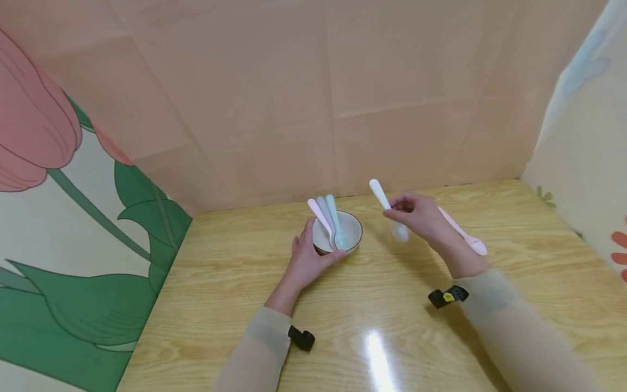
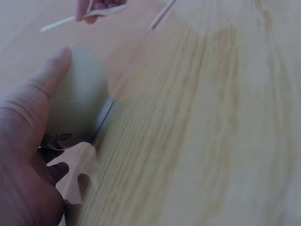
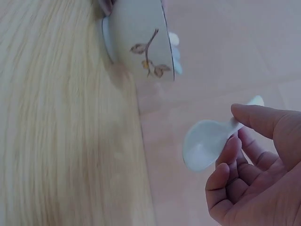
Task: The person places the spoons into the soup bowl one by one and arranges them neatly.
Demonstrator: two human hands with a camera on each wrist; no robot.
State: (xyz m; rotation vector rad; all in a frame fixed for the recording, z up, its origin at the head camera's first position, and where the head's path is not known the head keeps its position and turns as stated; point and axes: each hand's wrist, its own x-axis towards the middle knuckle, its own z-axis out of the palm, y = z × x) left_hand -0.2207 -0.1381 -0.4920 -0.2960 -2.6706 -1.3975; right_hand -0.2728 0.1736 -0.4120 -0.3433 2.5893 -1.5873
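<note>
A white bowl (image 1: 354, 224) with a dark rim stands on the table, a brown leafy sprig painted on its side in the right wrist view. Around its near left side, my left hand (image 1: 307, 260) grips the bowl with thumb and fingers. Leaning in it are a pink spoon (image 1: 318, 213), a greyish spoon (image 1: 322, 203) and a light teal spoon (image 1: 340, 237). To the right, my right hand (image 1: 417, 219) pinches a white spoon (image 3: 205, 144) by its handle, above the table, scoop end down. Another pink spoon (image 1: 474, 243) lies on the table beyond the right wrist.
The wooden table (image 1: 225, 283) meets a peach-coloured backdrop (image 1: 254, 136) just behind the bowl. A panel with a printed tulip (image 1: 34, 114) borders the left side, and a pale printed panel (image 1: 588, 163) the right.
</note>
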